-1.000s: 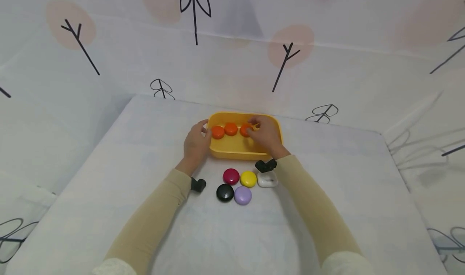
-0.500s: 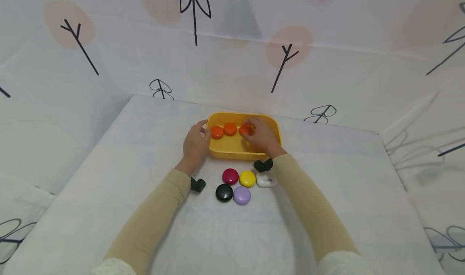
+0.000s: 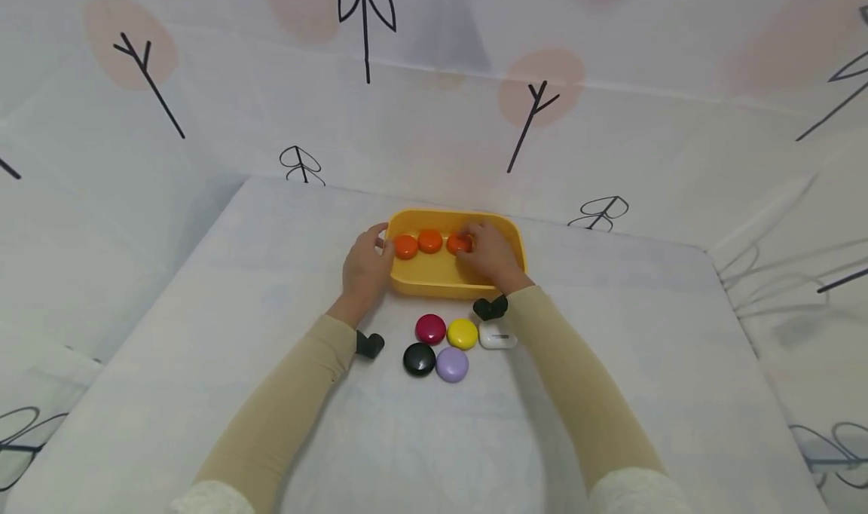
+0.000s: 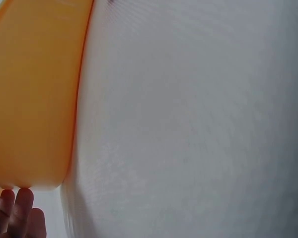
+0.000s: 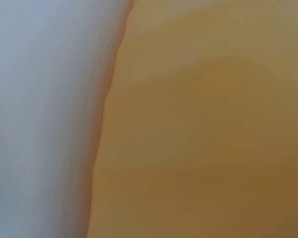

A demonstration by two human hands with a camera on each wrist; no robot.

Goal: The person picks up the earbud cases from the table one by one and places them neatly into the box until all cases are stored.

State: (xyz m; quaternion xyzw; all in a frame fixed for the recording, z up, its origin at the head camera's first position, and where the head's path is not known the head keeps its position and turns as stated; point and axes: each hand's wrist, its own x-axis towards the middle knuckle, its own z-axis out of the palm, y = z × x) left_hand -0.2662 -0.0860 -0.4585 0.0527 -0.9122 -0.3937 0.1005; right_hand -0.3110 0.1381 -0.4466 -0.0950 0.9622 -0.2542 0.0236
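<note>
A yellow tray (image 3: 434,290) stands toward the back of the table. My left hand (image 3: 366,273) grips its left end, thumb at the rim; in the left wrist view the fingertips (image 4: 24,198) meet the outer wall. Inside the tray are three glossy orange discs: a left disc (image 3: 406,247), a middle disc (image 3: 430,241) and a right disc (image 3: 457,243). My right hand (image 3: 493,254) reaches over the front right of the tray and pinches the right disc between thumb and fingers, low over the tray floor. The right wrist view shows only the tray wall (image 5: 203,124) and white cloth.
In front of the tray lie a dark red disc (image 3: 430,329), a yellow disc (image 3: 463,334), a black disc (image 3: 419,359), a lilac disc (image 3: 452,365) and a white slotted piece (image 3: 497,337), partly under the right wrist's black mount (image 3: 490,308). Printed white cloth rises behind the table.
Over the second, the right hand's fingers shift slightly about the right orange disc, which stays in nearly the same spot. The left hand and tray hold their places.
</note>
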